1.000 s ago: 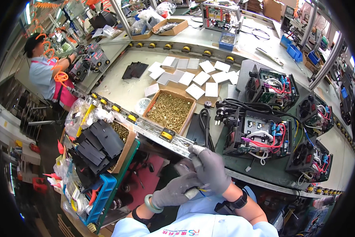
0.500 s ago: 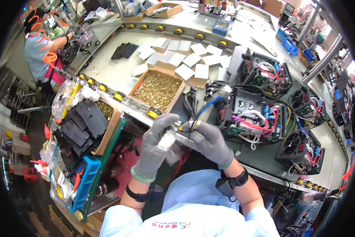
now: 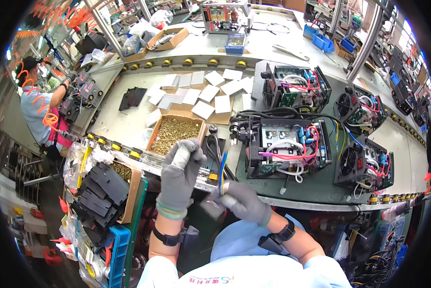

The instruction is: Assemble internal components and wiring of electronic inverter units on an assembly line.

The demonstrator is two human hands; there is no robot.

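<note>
My right hand (image 3: 244, 204), in a grey glove, is closed on a power cord's wires (image 3: 222, 168), with blue and yellow strands standing up from the fingers. To its left and higher, my gloved left hand (image 3: 179, 175) is raised in front of the box of brass-coloured screws (image 3: 175, 133). Its fingers are curled against a thumb that looks wrapped in white; whatever they hold, if anything, cannot be made out. A black cable (image 3: 218, 150) lies beyond my hands. Right of it stands an open device chassis (image 3: 289, 146) with red, white and blue wiring.
More open chassis (image 3: 297, 89) stand on the green mat at right. White rectangular pieces (image 3: 208, 92) lie behind the screw box. At left are black plastic plates (image 3: 102, 187) and a blue crate (image 3: 119, 257). A co-worker (image 3: 38, 103) is working at far left.
My hands, together before, are now apart: the left has moved up and left toward the screw box, the right lower with the wires. The view has shifted too.
</note>
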